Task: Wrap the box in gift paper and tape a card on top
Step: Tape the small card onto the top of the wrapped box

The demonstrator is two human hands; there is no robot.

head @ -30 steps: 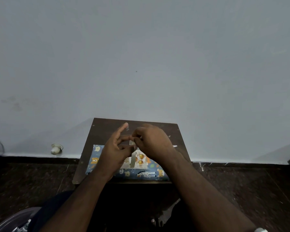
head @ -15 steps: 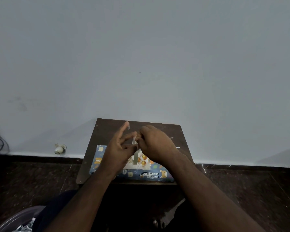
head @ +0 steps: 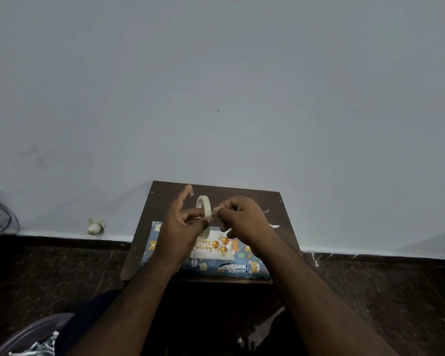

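Head view: the box (head: 211, 267) is already covered in blue gift paper printed with small bears and other cartoon animals, and it lies flat on the near half of a small dark brown table (head: 275, 209) pushed against a pale wall (head: 216, 86). On top of the box, about in the middle, sits a white card (head: 216, 249) with gold lettering that reads "Happy Birthday" and several gold balloons; its left end is hidden behind the left hand.

Above the box both hands meet around a roll of tape (head: 204, 205), cream coloured and standing on edge. The left hand (head: 180, 231) holds the roll with its thumb and curled middle fingers, while the index finger points up and away, with a small clear scrap stuck to its tip. The right hand (head: 242, 218) comes in from the right with its fingers curled, pinching the loose end of the tape just beside the roll. Both forearms reach forward from the bottom of the frame. The floor (head: 370, 291) beside the table is dark and speckled.
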